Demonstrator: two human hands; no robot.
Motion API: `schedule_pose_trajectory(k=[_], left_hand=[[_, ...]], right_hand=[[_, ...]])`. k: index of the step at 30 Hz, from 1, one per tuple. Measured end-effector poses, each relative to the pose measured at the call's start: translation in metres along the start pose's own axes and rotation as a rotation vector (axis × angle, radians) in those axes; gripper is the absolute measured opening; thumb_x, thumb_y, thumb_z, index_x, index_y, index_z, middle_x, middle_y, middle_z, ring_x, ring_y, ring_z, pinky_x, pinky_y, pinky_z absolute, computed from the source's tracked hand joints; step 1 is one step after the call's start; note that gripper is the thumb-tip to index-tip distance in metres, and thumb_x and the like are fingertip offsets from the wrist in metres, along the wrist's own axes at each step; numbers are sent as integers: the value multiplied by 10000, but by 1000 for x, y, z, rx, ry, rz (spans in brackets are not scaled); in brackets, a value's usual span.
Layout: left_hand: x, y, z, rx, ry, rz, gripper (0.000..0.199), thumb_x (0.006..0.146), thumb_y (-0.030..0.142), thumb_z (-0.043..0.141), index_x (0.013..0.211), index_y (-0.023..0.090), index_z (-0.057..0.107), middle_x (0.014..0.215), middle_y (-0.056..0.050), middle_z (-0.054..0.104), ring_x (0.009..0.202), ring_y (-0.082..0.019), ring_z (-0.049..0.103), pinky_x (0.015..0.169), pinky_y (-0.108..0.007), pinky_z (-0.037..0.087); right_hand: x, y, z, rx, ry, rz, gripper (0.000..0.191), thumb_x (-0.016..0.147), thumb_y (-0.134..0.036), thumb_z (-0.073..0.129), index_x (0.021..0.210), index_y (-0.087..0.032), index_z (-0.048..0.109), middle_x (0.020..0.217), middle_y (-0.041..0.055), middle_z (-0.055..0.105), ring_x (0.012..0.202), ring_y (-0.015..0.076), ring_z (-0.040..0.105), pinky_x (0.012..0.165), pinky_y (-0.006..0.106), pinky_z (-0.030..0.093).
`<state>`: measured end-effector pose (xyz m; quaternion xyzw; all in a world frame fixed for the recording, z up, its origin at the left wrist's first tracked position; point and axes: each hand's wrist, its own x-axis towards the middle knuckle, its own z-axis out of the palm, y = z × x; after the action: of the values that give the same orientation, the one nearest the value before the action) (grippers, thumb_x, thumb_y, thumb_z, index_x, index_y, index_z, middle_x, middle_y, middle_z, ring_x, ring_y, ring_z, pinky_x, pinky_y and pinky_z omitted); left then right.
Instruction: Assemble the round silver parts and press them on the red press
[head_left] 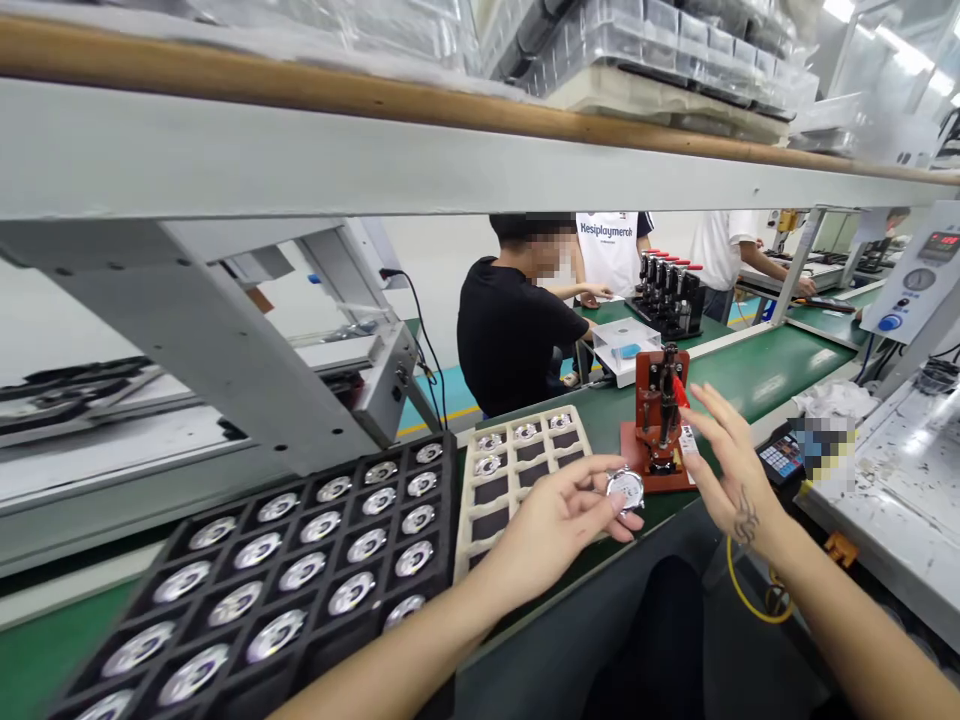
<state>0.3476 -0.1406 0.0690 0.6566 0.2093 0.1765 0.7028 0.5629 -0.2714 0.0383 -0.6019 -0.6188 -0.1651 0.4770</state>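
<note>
My left hand (559, 515) pinches a round silver watch case (627, 487) between thumb and fingers, in front of an orange-red hand press (646, 400). Beside the press, my right hand (726, 455) is open with its fingers stretched out. Its fingertips are close to the red lever handle (680, 391); whether they touch it I cannot tell. Under my left hand lies a cream tray (463, 500) with a few watch cases in its far compartments. Further left, a black compartment tray (315, 500) holds several more silver watch cases.
A green bench (757, 368) runs away to the right. A keypad device (784, 455) and a white cloth (832, 400) lie right of the press. Overhead stretches a shelf beam (375, 160). Across the bench sits a person in black (517, 330), near a row of red-handled presses (667, 295).
</note>
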Motion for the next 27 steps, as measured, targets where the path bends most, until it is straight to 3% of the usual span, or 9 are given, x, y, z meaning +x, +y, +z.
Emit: schedule_pose_trajectory(k=[3, 5, 7, 13, 16, 20, 23, 27], left_hand=[[-2, 6, 16, 17, -55, 10, 571, 808, 508, 891, 1211, 162, 680, 889, -53, 775, 769, -222, 796, 774, -369, 662], [-2, 9, 28, 42, -97, 35, 482, 837, 453, 872, 1188, 170, 702, 863, -44, 770, 757, -206, 779, 761, -353, 656], [-1, 12, 40, 66, -142, 70, 411, 858, 406, 851, 1171, 172, 722, 845, -36, 760, 757, -193, 762, 751, -337, 649], [1, 13, 63, 70, -250, 103, 381, 912, 379, 793, 1215, 163, 706, 868, -42, 750, 787, -189, 744, 761, -326, 628], [1, 15, 68, 149, -275, 117, 363, 946, 359, 748, 1249, 167, 688, 894, -45, 750, 819, -199, 747, 777, -332, 611], [5, 18, 75, 353, -307, 201, 222, 980, 309, 695, 1154, 180, 743, 890, -26, 729, 786, -172, 704, 749, -301, 555], [7, 19, 82, 294, -321, 196, 183, 994, 334, 698, 1051, 165, 741, 822, -13, 711, 779, -159, 680, 760, -289, 548], [7, 19, 93, -4, -328, 100, 330, 935, 456, 804, 998, 152, 692, 847, -23, 728, 775, -158, 718, 771, -298, 603]], right_hand=[[-33, -26, -5, 190, 51, 248, 241, 1091, -329, 553, 1279, -266, 691, 1281, 131, 730, 1217, 303, 699, 1058, 500, 573], [-50, -40, -6, 349, 9, 425, 215, 1085, -386, 590, 1203, -262, 719, 1080, 93, 769, 977, 252, 751, 882, 396, 638], [-59, -52, -7, 482, -13, 534, 237, 1065, -439, 634, 1182, -254, 725, 1018, 67, 768, 887, 224, 744, 813, 345, 641], [-61, -67, -28, 750, -29, 659, 239, 1053, -466, 665, 1071, -237, 728, 975, 45, 769, 888, 205, 733, 865, 328, 610], [-57, -69, -47, 678, -101, 685, 253, 1065, -454, 645, 1077, -221, 741, 1009, 55, 784, 922, 206, 732, 884, 323, 584], [-54, -65, -69, 478, -213, 655, 245, 1058, -441, 660, 1079, -227, 776, 1024, 47, 786, 929, 197, 713, 856, 305, 552], [-59, -63, -73, 522, -63, 734, 240, 1001, -463, 746, 1066, -234, 769, 952, 24, 785, 841, 172, 717, 775, 273, 570], [-71, -68, -72, 657, 115, 767, 247, 959, -442, 807, 1087, -239, 750, 998, 27, 798, 905, 167, 754, 828, 250, 605]])
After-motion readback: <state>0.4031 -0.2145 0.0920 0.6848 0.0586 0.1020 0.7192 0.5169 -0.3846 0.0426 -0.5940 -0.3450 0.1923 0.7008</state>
